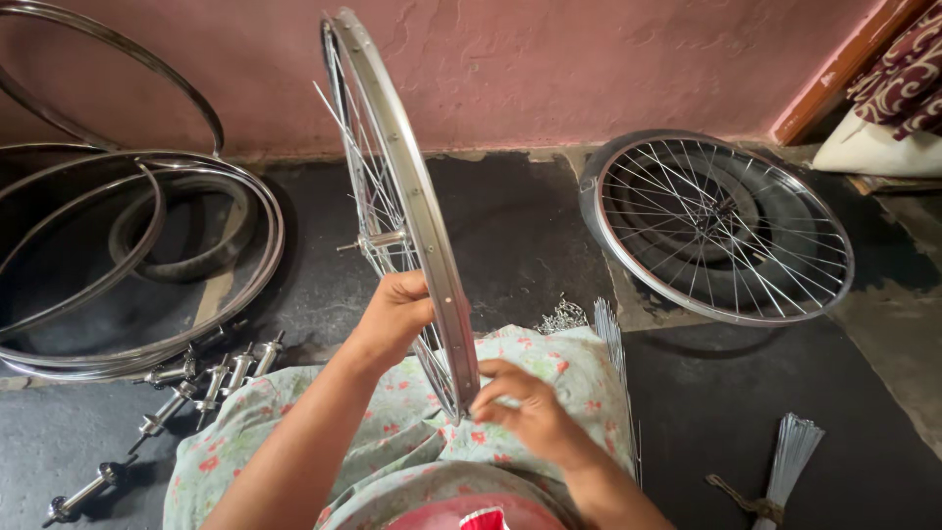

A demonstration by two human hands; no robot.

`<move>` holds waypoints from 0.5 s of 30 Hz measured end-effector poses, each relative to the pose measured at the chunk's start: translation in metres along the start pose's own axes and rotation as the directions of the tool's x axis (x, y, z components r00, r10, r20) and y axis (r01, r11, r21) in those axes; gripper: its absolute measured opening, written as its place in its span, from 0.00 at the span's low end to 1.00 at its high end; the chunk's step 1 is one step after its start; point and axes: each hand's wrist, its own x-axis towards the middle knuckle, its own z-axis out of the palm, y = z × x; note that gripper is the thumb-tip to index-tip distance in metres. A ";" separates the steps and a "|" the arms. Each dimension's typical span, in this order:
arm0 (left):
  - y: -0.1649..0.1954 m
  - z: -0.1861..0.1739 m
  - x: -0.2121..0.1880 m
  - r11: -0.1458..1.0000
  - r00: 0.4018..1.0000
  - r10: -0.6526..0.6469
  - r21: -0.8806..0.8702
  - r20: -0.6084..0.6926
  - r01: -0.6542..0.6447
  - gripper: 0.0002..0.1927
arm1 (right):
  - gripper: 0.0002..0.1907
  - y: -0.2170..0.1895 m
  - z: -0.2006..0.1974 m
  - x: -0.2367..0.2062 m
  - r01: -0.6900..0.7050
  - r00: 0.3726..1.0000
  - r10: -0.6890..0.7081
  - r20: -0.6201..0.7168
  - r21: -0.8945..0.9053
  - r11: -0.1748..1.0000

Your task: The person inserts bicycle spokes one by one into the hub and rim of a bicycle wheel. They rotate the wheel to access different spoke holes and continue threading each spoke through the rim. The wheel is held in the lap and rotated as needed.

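The right hand (530, 407) pinches the lower edge of the upright spoked wheel (402, 216), which stands on the person's lap. The left hand (392, 316) grips the rim higher up, steadying it. Loose spokes (610, 329) lie beside the knee, hubs (201, 378) left, a finished wheel (721, 228) beyond.

I see the wheel rim (412, 196) between my hands as bright polished metal, smooth and glossy, with thin shiny wire spokes (368, 167). The bare rims (147, 255) stacked on the left have the same chrome-like gloss. The axles (196, 378) look like plated steel. The tyre (186, 231) inside the rims is dull black rubber. The floor (520, 236) is rough, matt dark cement; the wall (589, 69) is flaking pink plaster. The cloth (579, 368) over my lap is soft printed cotton.
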 end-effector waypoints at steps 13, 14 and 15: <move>-0.011 -0.013 0.002 0.983 0.997 0.063 -0.177 0.035 -0.056 0.07 | 0.12 -0.091 0.002 0.078 0.130 0.883 -0.353 -0.309 -0.562 0.817; -0.012 -0.013 0.003 0.983 0.997 0.068 -0.172 0.029 -0.062 0.07 | 0.12 -0.095 0.004 0.085 0.161 0.877 -0.401 -0.265 -0.624 0.764; -0.013 -0.013 0.003 0.984 0.997 0.070 -0.166 0.023 -0.066 0.07 | 0.13 -0.098 0.007 0.090 0.189 0.869 -0.444 -0.219 -0.682 0.707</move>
